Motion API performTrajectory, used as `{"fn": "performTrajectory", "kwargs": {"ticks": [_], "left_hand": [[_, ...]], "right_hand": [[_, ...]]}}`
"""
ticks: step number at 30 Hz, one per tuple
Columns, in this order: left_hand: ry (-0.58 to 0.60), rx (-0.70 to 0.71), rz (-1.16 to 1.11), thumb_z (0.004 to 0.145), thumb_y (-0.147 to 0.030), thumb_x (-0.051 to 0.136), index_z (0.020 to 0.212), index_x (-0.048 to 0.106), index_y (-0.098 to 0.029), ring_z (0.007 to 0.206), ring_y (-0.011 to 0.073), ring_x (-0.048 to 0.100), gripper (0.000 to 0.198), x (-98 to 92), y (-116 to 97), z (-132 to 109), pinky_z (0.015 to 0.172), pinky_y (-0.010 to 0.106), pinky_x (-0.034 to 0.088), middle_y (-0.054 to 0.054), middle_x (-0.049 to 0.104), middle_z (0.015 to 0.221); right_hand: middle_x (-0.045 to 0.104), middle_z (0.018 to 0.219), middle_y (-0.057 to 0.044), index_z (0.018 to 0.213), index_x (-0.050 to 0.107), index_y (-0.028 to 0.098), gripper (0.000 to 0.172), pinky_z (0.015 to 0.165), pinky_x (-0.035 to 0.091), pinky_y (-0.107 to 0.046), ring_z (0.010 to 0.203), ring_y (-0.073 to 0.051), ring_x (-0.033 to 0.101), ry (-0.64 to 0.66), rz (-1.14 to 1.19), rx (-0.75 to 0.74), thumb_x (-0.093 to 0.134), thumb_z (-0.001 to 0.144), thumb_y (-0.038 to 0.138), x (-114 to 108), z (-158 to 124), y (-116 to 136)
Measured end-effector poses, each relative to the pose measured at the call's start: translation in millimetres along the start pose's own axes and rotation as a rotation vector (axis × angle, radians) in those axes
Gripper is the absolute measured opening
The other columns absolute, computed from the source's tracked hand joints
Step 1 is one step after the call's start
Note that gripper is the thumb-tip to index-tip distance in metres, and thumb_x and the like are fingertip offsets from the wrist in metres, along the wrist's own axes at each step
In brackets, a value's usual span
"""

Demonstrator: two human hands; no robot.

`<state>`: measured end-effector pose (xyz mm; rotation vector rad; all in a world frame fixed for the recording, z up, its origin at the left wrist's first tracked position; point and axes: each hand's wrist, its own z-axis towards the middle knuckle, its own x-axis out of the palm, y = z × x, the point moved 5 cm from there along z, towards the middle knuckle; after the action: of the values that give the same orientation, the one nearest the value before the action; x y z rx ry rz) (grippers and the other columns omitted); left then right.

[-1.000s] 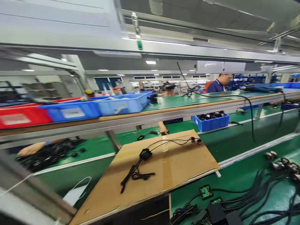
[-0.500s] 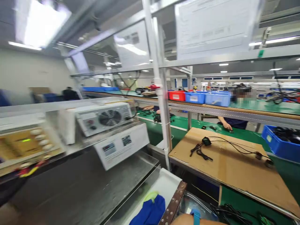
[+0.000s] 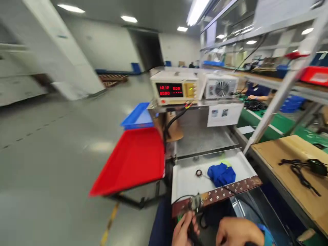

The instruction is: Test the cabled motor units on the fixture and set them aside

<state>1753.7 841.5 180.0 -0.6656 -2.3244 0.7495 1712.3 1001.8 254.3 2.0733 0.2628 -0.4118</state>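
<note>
My left hand [image 3: 182,230] is at the bottom edge, its fingers closed round a black cable [image 3: 192,233] just below a brown riveted strip [image 3: 225,192]. A small metal part [image 3: 196,202] sits on that strip right above the fingers. My right hand [image 3: 237,233], with a blue wristband, is curled beside the left one; what it holds is hidden. Behind the strip a white tray [image 3: 184,181] carries a blue cloth [image 3: 221,174] and a small dark ring [image 3: 199,173].
A tester with red digits [image 3: 174,89] and a fan-fronted unit [image 3: 220,88] stand on a steel shelf. A red tray [image 3: 133,160] and a blue tray [image 3: 137,118] jut out to the left. Cardboard [image 3: 289,171] with a black cable lies to the right. A person works far right.
The view has swung far left, from the green conveyor line to the tester station and open floor. Both my hands have come into view at the bottom.
</note>
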Motion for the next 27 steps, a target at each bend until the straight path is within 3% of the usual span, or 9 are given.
{"fn": "performTrajectory", "kwargs": {"ticks": [2,6,10,13,22,27], "left_hand": [[0.079,-0.005,-0.051,0.048,-0.053,0.095,0.077,0.070,-0.013,0.052,0.0077,0.048,0.055,-7.1,3.6,-17.9,0.048,0.023,0.041,-0.002,0.057,0.063],[0.087,-0.060,-0.062,0.049,-0.057,0.093,0.083,0.072,-0.011,0.052,0.0063,0.049,0.061,-4.6,13.3,-32.9,0.049,0.022,0.038,-0.001,0.060,0.068],[0.050,-0.086,-0.100,0.047,-0.057,0.094,0.082,0.072,-0.010,0.049,0.0049,0.044,0.062,-9.5,31.0,-32.1,0.047,0.022,0.034,-0.003,0.057,0.064],[0.054,-0.106,-0.081,0.050,-0.056,0.093,0.081,0.072,-0.010,0.047,0.0043,0.043,0.059,-10.8,42.5,-29.7,0.045,0.021,0.031,-0.004,0.055,0.063],[-0.018,-0.081,-0.088,0.042,-0.060,0.094,0.083,0.072,-0.010,0.043,0.0034,0.040,0.068,-3.3,49.3,-24.2,0.041,0.020,0.031,-0.006,0.053,0.058],[-0.046,-0.090,-0.078,0.028,-0.061,0.096,0.074,0.071,-0.011,0.039,0.0030,0.039,0.073,-3.0,49.8,-13.6,0.037,0.020,0.029,-0.007,0.051,0.053]], "right_hand": [[0.058,0.063,0.002,0.073,0.065,0.015,0.047,0.055,0.033,-0.022,0.063,-0.012,0.053,-0.132,0.024,0.008,0.053,0.095,0.055,-18.2,-0.5,-10.6],[0.058,0.063,-0.001,0.066,0.061,0.016,0.053,0.061,0.035,-0.025,0.063,-0.014,0.051,-0.728,0.103,0.088,0.045,0.097,0.056,-68.0,-15.4,-44.6],[0.058,0.064,-0.002,0.081,0.070,0.015,0.057,0.061,0.037,-0.026,0.065,-0.016,0.052,-1.053,0.122,0.173,0.047,0.094,0.065,-83.6,-30.4,-77.9],[0.061,0.069,-0.004,0.091,0.073,0.013,0.059,0.061,0.037,-0.026,0.067,-0.016,0.052,-1.111,0.156,0.191,0.048,0.093,0.067,-80.1,-30.8,-92.4],[0.053,0.061,0.000,0.079,0.069,0.014,0.058,0.061,0.035,-0.025,0.062,-0.015,0.049,-1.119,0.215,0.183,0.046,0.095,0.065,-78.3,-29.4,-108.9],[0.052,0.058,0.001,0.074,0.065,0.015,0.057,0.060,0.035,-0.025,0.060,-0.014,0.048,-1.152,0.247,0.188,0.046,0.095,0.065,-78.4,-28.5,-117.0]]}}
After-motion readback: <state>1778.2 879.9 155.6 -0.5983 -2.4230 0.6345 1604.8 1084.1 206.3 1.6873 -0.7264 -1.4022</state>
